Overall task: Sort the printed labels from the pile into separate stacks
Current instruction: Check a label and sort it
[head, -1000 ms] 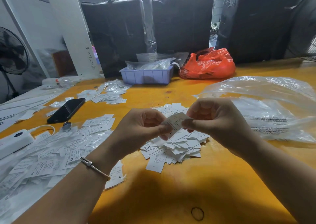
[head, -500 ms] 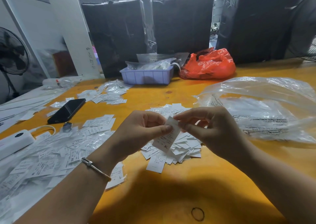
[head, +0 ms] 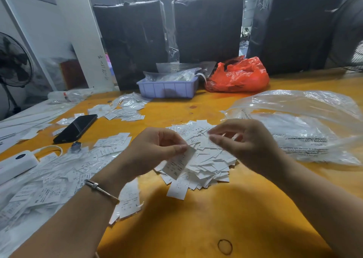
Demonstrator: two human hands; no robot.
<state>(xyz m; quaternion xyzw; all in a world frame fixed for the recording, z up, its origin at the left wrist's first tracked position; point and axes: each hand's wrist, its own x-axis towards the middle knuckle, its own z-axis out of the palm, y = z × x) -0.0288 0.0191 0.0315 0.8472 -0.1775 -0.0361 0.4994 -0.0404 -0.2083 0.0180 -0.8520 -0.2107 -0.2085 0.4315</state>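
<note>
A rubber band point(head: 225, 246) lay on the near part of the yellow table point(head: 245, 208). Above it, the left hand point(head: 157, 151) pinched one printed label point(head: 179, 162) between thumb and curled fingers, and the label hung down over the pile of labels point(head: 206, 159). The right hand point(head: 243, 143) was just over the pile with its fingers loosely spread, and whether it held anything could not be told. To the left lay spread labels point(head: 51, 175), and farther a black phone point(head: 75, 128) and a blue tray point(head: 167, 88).
</note>
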